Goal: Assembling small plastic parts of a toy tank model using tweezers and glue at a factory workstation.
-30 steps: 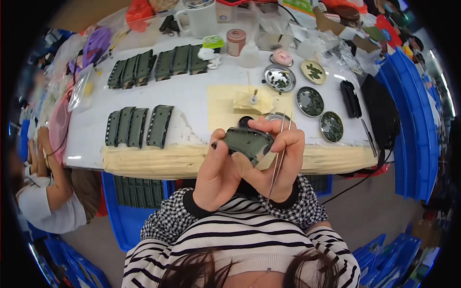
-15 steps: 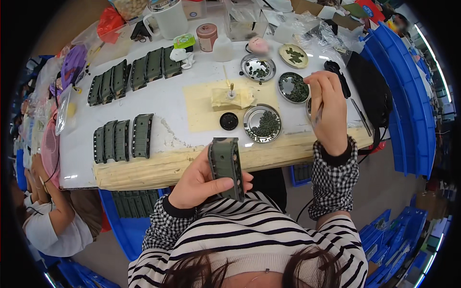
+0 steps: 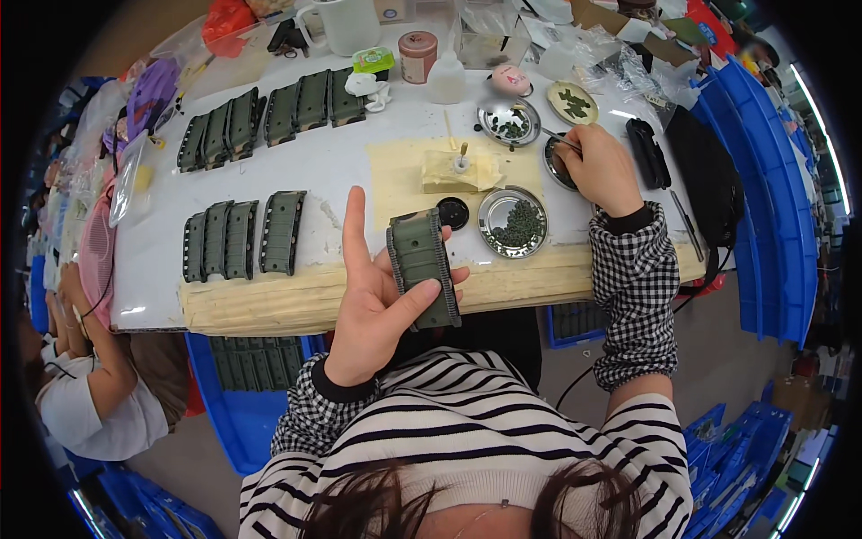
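Note:
My left hand (image 3: 373,301) grips a curved dark-green plastic part (image 3: 420,269) with toothed edges, in front of the table edge. Its thumb presses the part's face, other fingers wrap behind, and the index finger sticks straight up. In my right hand (image 3: 603,171) is a thin metal tool, apparently tweezers (image 3: 558,137), its tip pointing left. That hand hovers over a round metal dish (image 3: 549,162), mostly hidden beneath it. Nearby lie a metal dish of small green pieces (image 3: 482,229), another dish with dark bits (image 3: 485,126) and a cream dish with flat green pieces (image 3: 566,88).
Rows of similar green parts (image 3: 287,234) stand at left. A wrapped block (image 3: 435,171) holding a small pot and a black round lid (image 3: 453,213) sit mid-table. Blue trays (image 3: 754,207) rise at right; a blue bin (image 3: 224,404) is below. Another person's arm (image 3: 103,359) shows at far left.
The view has shifted a little. My left hand has raised the green part slightly, its index finger now stretched up. My right hand has moved over the dish, and the tool's tip now shows.

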`<state>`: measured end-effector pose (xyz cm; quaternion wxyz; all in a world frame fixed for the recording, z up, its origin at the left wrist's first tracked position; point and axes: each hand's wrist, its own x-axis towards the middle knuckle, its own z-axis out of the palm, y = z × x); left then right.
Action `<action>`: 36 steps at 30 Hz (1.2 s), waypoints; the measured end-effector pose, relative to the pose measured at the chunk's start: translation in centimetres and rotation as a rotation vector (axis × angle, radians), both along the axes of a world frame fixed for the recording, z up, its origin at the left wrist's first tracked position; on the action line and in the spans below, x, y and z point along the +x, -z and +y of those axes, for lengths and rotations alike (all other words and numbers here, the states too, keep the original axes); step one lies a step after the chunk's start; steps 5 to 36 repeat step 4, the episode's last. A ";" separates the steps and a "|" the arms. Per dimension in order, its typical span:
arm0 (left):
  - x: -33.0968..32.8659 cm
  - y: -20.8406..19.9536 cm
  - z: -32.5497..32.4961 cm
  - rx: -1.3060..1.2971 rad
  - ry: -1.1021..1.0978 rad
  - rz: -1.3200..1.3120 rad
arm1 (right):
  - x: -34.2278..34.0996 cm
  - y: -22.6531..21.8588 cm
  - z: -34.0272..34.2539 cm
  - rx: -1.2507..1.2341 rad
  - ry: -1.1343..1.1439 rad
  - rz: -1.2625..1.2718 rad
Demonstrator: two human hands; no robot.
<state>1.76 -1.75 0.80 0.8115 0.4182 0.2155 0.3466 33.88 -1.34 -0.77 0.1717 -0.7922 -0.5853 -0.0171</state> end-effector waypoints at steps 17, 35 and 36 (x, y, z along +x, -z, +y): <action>-0.4 0.4 0.1 0.034 0.009 0.031 | -0.1 -0.2 0.2 -0.078 -0.012 0.002; -0.4 0.4 0.1 0.034 0.009 0.031 | -0.1 -0.2 0.2 -0.078 -0.012 0.002; -0.4 0.4 0.1 0.034 0.009 0.031 | -0.1 -0.2 0.2 -0.078 -0.012 0.002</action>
